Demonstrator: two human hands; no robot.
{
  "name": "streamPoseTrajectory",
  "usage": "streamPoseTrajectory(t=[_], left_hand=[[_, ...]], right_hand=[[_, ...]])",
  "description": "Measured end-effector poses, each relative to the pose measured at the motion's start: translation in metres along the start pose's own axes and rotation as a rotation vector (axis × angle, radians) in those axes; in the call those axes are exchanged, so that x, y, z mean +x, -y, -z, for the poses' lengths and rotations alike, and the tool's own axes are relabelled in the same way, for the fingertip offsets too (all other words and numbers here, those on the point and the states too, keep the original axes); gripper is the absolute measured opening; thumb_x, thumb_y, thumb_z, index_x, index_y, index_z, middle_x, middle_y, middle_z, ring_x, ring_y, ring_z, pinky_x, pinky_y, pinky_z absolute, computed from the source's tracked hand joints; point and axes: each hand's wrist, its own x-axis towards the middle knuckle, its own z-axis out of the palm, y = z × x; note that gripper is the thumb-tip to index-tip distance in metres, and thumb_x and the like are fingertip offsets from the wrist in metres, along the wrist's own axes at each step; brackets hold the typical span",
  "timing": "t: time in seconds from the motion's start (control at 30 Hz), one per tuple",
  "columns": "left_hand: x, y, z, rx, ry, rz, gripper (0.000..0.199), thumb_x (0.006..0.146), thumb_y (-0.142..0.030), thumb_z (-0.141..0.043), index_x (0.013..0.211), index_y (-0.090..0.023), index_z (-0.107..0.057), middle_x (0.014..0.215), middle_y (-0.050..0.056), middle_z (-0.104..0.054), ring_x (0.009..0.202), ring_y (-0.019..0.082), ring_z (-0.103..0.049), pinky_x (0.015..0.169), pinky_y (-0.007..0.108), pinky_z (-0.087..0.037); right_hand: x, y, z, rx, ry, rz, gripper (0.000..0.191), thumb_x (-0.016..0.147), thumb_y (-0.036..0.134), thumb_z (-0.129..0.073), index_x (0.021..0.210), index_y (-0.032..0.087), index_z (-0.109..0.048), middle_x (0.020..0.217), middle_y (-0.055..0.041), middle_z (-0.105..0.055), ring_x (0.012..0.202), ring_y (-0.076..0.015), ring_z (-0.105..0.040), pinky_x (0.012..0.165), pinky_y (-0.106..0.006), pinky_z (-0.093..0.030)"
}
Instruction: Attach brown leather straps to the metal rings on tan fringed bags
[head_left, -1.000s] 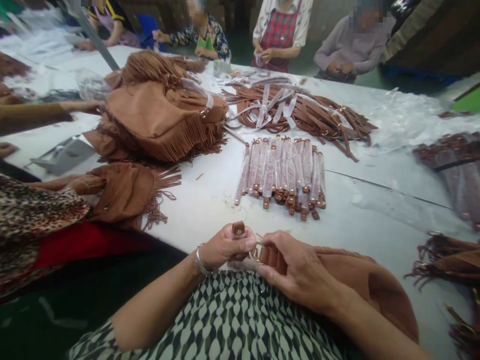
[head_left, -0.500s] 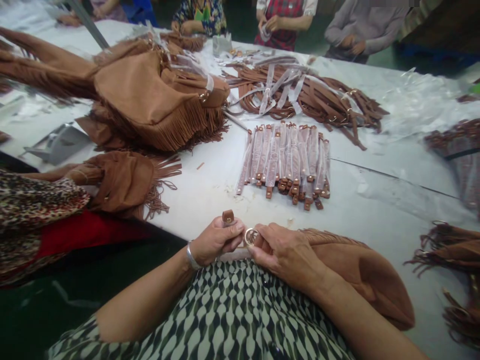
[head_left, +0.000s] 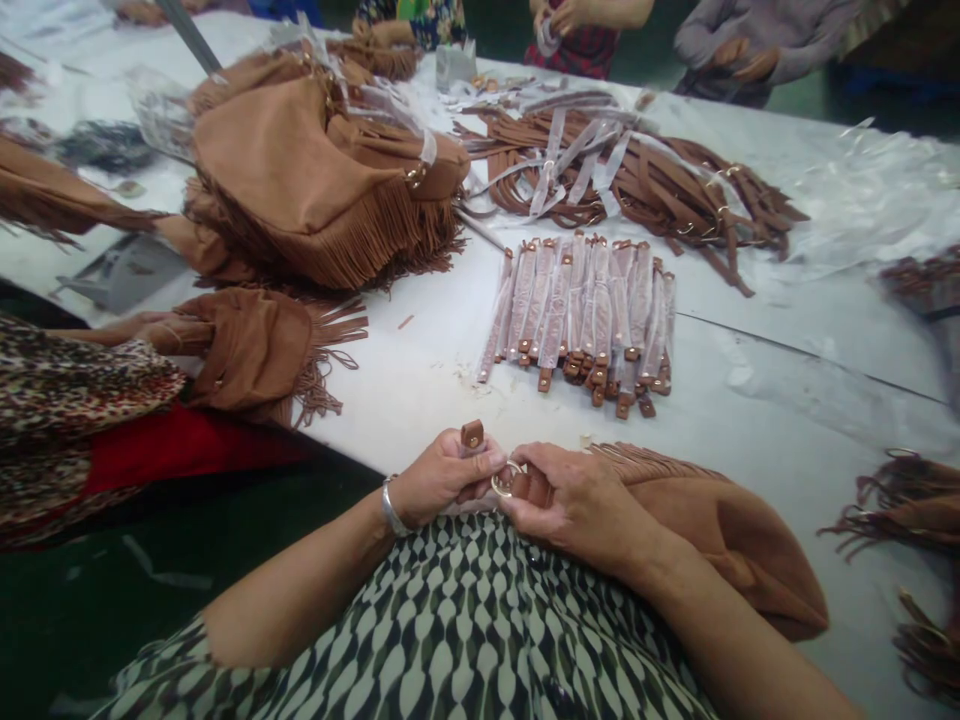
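Note:
My left hand (head_left: 448, 472) is closed on a brown leather strap (head_left: 472, 436); its end with a metal stud sticks up above the thumb. Between finger and thumb, my right hand (head_left: 574, 500) pinches a gold metal ring (head_left: 507, 478), with brown leather at the ring's right side. The two hands almost touch in front of my body, and the ring lies between them. Under and beyond my right forearm a brown fringed bag (head_left: 739, 540) rests on the table. Further up lies a row of wrapped straps (head_left: 585, 305) with studded brown ends.
Fringed brown bags (head_left: 300, 170) are heaped at the upper left. Long brown straps (head_left: 645, 180) lie behind the row, beside clear plastic wrap (head_left: 877, 200). On the left a person's patterned sleeve (head_left: 82, 400) is near another bag (head_left: 259, 345). People stand across the white table (head_left: 420, 370).
The view has shifted slightly. My hands stay together, still holding the strap and the ring; more brown leather shows beside the ring. At the upper left, a long brown piece has shifted left and down.

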Motion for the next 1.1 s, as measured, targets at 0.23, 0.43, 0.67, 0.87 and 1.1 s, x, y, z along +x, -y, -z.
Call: streamPoseTrajectory(t=[0.23,0.43,0.67,0.87,1.1], left_hand=[[0.015,-0.016,0.000,0.079,0.149,0.095,0.037,0.070,-0.045,-0.066,0.063,-0.012,-0.051,0.045,-0.005,-0.043,0.041,0.004,-0.034,0.042,0.018,-0.022],[0.012,-0.004,-0.002,-0.058,0.059,0.037,0.028,0.074,-0.038,-0.065,0.073,-0.012,-0.053,0.050,-0.005,-0.046,0.040,0.003,-0.032,0.040,0.018,-0.018],[0.006,0.005,-0.024,-0.400,-0.026,-0.041,0.024,0.080,-0.034,-0.058,0.070,-0.013,-0.049,0.048,-0.008,-0.037,0.036,0.002,-0.026,0.038,0.017,-0.018],[0.015,-0.017,-0.006,-0.316,0.218,0.253,0.031,0.070,-0.030,-0.068,0.058,-0.014,-0.044,0.043,-0.010,-0.030,0.033,0.000,-0.017,0.032,0.015,-0.008],[0.022,-0.026,0.003,-0.263,0.308,0.344,0.027,0.073,-0.034,-0.065,0.066,-0.010,-0.053,0.039,-0.010,-0.030,0.031,0.001,-0.018,0.033,0.016,-0.007]], right_hand=[[-0.001,-0.006,0.008,0.130,0.066,-0.057,0.020,0.070,0.027,-0.058,0.088,0.019,-0.055,0.067,0.0020,-0.057,0.055,-0.0101,-0.048,0.054,-0.022,-0.036],[0.000,-0.007,0.010,0.142,-0.096,-0.174,0.021,0.070,0.032,-0.059,0.086,0.020,-0.054,0.064,0.0034,-0.055,0.057,-0.0109,-0.050,0.056,-0.022,-0.038],[0.001,-0.003,0.005,0.131,-0.166,-0.194,0.026,0.071,0.034,-0.059,0.093,0.020,-0.054,0.077,-0.0002,-0.059,0.068,-0.0142,-0.054,0.065,-0.027,-0.042],[-0.006,0.001,0.008,0.022,-0.032,-0.080,0.021,0.073,0.024,-0.054,0.093,0.020,-0.053,0.078,-0.0006,-0.056,0.067,-0.0135,-0.051,0.064,-0.027,-0.041],[-0.010,-0.001,0.011,-0.024,-0.020,0.004,0.013,0.077,0.024,-0.051,0.087,0.018,-0.056,0.073,-0.0008,-0.053,0.063,-0.0120,-0.046,0.062,-0.025,-0.038]])
